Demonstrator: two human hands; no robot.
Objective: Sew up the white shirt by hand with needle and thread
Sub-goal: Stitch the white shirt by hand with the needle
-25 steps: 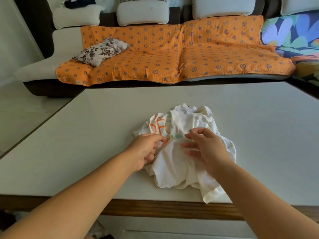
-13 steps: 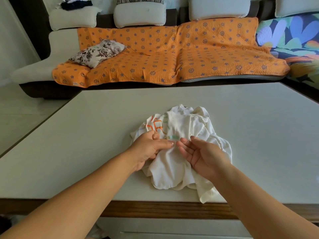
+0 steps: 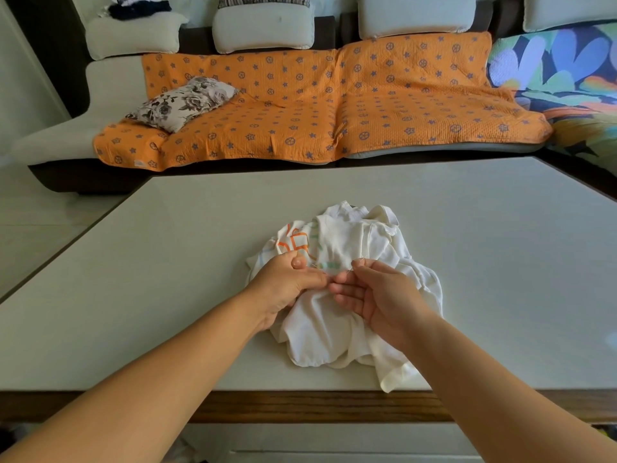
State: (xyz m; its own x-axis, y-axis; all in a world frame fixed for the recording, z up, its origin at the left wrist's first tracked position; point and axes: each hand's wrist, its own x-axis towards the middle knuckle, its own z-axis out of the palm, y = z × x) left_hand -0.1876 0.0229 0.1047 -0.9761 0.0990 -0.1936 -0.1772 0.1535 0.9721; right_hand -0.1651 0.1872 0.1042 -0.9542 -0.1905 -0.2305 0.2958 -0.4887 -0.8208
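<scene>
Here, a pale table (image 3: 167, 279) stands before a sofa (image 3: 117, 85) with an orange cover (image 3: 300, 105) and a flowery pillow (image 3: 183, 103). The white shirt (image 3: 350, 235) lies bunched up on the table, near the front. The left hand (image 3: 287, 282) grips a fold of it. The right hand (image 3: 377, 295) pinches a thin needle (image 3: 350, 269).

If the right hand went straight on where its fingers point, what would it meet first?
Likely the left hand: its fingertips lie just ahead of the right hand, both on the white shirt. Depth between them is unclear.
</scene>
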